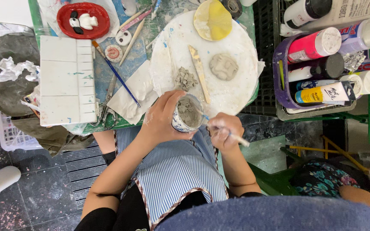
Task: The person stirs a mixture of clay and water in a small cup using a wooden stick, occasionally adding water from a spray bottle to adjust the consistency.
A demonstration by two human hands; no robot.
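Several paint bottles [322, 68] in purple basket [279, 81], right of round board [240, 85].

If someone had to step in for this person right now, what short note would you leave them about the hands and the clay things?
Left hand: holds a small patterned cup with grey clay paste inside, over the lap.
Right hand: grips a thin brush, tip at the cup's rim.
On the round white board: a flattened grey clay piece, a heap of clay crumbs, a wooden modelling tool, a yellow disc.
Done: paste in the cup, clay piece shaped.
Left: paste is not yet on the clay piece, as far as the picture shows.
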